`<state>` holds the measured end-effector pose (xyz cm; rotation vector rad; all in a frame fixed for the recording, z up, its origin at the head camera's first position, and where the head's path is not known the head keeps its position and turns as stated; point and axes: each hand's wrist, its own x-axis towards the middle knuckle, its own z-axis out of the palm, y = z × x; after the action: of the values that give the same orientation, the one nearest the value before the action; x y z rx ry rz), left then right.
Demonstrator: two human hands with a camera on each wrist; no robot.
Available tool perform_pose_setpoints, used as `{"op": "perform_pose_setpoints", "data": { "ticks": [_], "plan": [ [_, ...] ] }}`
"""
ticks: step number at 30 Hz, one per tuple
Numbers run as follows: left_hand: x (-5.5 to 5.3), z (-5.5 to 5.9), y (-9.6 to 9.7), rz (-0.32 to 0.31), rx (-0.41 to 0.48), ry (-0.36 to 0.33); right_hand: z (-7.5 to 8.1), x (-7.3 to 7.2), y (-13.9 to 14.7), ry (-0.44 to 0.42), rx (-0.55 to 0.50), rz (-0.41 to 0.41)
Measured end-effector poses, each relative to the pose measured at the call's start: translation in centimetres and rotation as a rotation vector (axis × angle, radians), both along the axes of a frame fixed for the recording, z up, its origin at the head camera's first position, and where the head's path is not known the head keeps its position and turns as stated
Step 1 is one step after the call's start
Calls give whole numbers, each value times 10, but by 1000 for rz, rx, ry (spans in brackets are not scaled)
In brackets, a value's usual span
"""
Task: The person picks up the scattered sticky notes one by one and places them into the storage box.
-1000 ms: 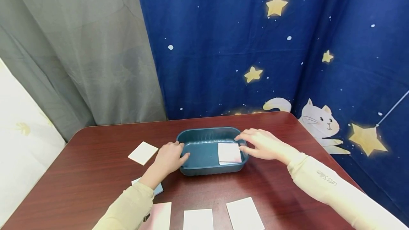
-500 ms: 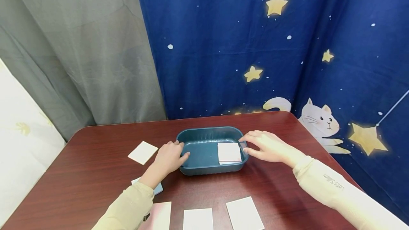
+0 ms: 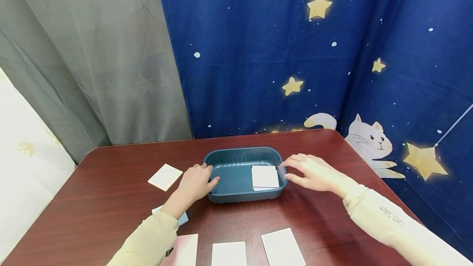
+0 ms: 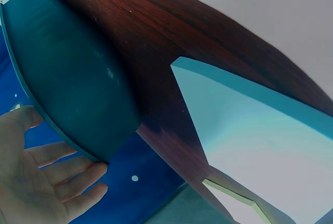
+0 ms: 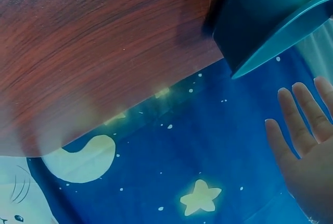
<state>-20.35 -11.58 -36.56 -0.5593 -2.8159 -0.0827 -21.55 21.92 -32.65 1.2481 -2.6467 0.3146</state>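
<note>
In the head view a dark teal rectangular tub stands on the table, with a small stack of flat white square pads at its right end. My left hand rests on the tub's left rim, thumb over the inside. Its fingers look loosely extended along the rim in the left wrist view. Beside the right rim is my right hand, holding nothing; in the right wrist view its fingers are straight and spread, apart from the tub. Whether its fingertips touch the rim in the head view I cannot tell.
On the dark red wooden table lie a cream square pad, a light blue pad partly under the left forearm, a pinkish pad and two white pads near the front. Curtains hang behind the far edge.
My right hand has drawn back to the right and slightly down, from over the stack to the outside of the tub's right rim. The left hand and the tub have not moved.
</note>
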Motion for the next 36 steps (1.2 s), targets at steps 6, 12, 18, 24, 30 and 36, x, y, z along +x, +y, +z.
{"op": "perform_pose_setpoints", "data": {
  "ticks": [6, 12, 18, 24, 30, 36],
  "plan": [
    [0, -1, 0, 1, 1, 1, -2, 3, 3, -2, -1, -8],
    [1, -1, -1, -1, 4, 14, -5, 4, 6, 5, -7, -11],
    [0, -1, -1, 4, 2, 4, -9, 4, 9, 13, -10, -17],
    [0, -1, -1, 6, 5, 1, -12, 4, 10, 22, -10, -12],
    [0, -2, -1, 4, 9, 7, -13, 6, 12, 13, -7, -20],
    [0, -2, 0, 5, 8, -2, -17, 7, 14, -2, -15, -27]
  ]
}}
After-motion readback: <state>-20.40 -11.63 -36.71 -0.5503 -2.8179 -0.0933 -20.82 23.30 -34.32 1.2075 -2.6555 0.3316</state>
